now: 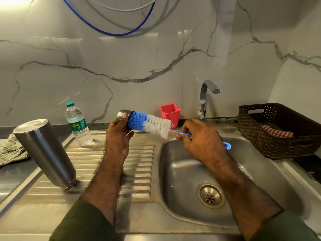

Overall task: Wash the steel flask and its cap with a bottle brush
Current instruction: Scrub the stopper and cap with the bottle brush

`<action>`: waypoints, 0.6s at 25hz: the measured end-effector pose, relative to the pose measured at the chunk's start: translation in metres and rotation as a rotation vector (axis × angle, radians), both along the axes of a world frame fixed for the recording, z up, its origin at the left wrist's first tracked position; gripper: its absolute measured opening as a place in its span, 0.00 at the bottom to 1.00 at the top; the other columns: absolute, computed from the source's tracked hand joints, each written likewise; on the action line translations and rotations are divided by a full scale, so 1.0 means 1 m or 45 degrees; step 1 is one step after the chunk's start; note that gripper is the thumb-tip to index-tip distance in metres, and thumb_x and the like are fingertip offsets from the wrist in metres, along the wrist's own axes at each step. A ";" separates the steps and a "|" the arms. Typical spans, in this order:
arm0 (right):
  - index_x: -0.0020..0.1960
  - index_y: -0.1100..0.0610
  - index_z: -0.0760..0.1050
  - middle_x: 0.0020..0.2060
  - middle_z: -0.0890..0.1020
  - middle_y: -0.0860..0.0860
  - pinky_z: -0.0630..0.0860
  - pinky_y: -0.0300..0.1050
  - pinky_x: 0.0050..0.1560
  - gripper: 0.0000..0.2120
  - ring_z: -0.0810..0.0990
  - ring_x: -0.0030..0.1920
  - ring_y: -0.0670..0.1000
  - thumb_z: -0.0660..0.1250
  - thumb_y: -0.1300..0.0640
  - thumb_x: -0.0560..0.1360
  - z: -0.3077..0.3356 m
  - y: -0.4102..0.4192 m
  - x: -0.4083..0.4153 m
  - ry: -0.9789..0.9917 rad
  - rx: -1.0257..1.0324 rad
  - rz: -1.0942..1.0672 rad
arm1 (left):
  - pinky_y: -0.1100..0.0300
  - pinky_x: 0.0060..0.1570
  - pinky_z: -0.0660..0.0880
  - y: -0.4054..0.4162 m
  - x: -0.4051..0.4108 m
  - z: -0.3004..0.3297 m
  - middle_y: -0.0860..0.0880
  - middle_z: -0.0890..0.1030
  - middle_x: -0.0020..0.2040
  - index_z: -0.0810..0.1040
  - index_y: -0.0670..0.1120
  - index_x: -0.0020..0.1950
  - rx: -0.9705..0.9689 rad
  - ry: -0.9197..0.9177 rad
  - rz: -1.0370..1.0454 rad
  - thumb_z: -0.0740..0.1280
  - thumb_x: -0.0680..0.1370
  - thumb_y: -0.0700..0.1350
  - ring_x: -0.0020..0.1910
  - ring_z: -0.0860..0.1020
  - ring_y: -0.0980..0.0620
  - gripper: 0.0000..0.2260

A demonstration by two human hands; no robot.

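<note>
Showing illegible green label: water bottle [78, 124]

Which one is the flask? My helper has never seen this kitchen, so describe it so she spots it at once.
Start at the sink and look left to its ribbed drainboard. The flask stands there upside down, mouth on the ribs. It is tall, plain steel, far bigger than the clear water bottle behind it.

Bright top-left glare, soft shadows, wide-angle bending at edges.
</note>
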State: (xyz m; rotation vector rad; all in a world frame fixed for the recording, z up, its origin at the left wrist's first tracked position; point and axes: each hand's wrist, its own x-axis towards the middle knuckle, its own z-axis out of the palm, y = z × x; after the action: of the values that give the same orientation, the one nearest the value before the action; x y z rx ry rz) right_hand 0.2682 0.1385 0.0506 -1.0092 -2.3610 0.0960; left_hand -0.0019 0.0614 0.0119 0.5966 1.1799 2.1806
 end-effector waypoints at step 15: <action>0.51 0.50 0.76 0.44 0.79 0.46 0.79 0.50 0.47 0.08 0.79 0.45 0.51 0.67 0.45 0.81 -0.009 -0.004 -0.007 0.014 0.051 -0.020 | 0.52 0.54 0.82 -0.004 0.004 0.006 0.45 0.86 0.54 0.83 0.43 0.61 0.074 -0.155 -0.056 0.74 0.79 0.51 0.53 0.85 0.45 0.15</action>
State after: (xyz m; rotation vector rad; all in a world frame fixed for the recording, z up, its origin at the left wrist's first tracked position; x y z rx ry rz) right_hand 0.2608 0.1342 0.0421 -1.0054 -2.3353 0.0482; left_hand 0.0018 0.0572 0.0176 0.5019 1.0333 2.1874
